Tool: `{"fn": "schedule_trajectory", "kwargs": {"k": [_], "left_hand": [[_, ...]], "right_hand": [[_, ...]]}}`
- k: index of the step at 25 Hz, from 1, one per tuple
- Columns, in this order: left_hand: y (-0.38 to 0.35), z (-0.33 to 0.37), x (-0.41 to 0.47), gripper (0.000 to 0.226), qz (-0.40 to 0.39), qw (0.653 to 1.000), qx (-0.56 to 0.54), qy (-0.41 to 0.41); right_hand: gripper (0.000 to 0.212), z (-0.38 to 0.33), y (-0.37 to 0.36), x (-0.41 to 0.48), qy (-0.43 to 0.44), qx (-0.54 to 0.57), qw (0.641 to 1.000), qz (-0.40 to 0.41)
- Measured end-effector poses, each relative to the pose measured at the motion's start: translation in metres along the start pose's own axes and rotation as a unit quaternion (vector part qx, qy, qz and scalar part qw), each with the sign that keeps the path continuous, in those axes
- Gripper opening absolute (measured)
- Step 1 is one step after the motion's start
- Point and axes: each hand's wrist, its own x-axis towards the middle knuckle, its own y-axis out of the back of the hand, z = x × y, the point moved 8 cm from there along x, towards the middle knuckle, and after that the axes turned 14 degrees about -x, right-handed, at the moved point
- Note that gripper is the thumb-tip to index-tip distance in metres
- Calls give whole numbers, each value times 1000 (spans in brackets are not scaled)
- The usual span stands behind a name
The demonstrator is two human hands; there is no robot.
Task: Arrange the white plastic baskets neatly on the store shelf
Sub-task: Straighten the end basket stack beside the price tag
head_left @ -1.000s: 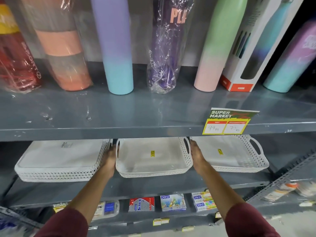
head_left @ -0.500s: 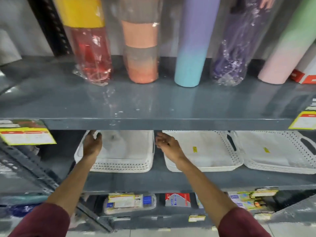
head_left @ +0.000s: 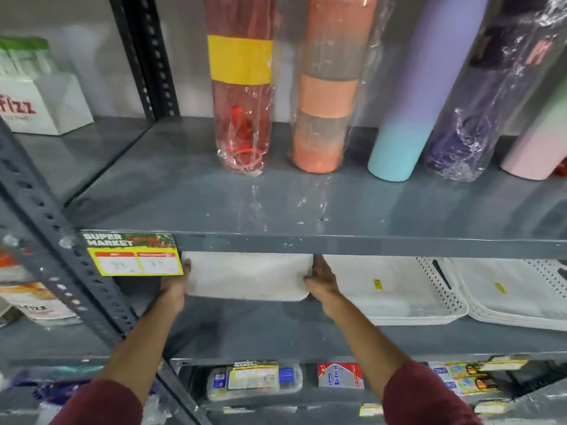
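Note:
Three sets of white plastic baskets lie on the grey middle shelf (head_left: 276,332). The left stack (head_left: 248,277) sits upside down, its plain base showing, and looks lifted at the front. My left hand (head_left: 176,285) grips its left side and my right hand (head_left: 320,279) grips its right side. The middle basket (head_left: 395,289) lies open side up with a yellow sticker, just right of my right hand. The right basket (head_left: 515,292) is partly cut off at the frame edge.
The upper shelf's front edge (head_left: 337,242) hangs low over the baskets, with a yellow price tag (head_left: 135,259) by my left hand. Tall bottles (head_left: 325,87) stand on it. A slanted perforated upright (head_left: 61,240) runs at the left. Small packets (head_left: 254,381) lie on the shelf below.
The view has shifted left. Both hands have closed in on the sides of the left stack, which now sits nearer the front with its front edge raised.

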Motion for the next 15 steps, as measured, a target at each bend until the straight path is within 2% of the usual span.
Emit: {"fn": "schedule_trajectory", "kwargs": {"k": [1, 3, 5, 7, 9, 12, 15], "left_hand": [[2, -1, 0, 30, 1, 999, -49, 2], [12, -10, -1, 27, 23, 988, -145, 41], [17, -15, -3, 37, 28, 963, -264, 56], [16, -22, -1, 49, 20, 957, -279, 74], [13, -26, -1, 36, 14, 972, -214, 92], [24, -35, 5, 23, 51, 980, -154, 112], [33, -47, 10, 36, 52, 984, -127, 111]], "right_hand": [[49, -2, 7, 4, -1, 14, 1000, 26], [29, 2, 9, 8, -44, 140, 989, 34], [33, 12, 4, 6, -92, 284, 954, 5], [36, 28, 0, 4, -126, 373, 919, -6], [44, 40, -14, 4, -163, 382, 909, -35], [61, 59, -39, 11, -178, 286, 938, -84], [74, 80, -54, 21, -150, 206, 962, -100]]}}
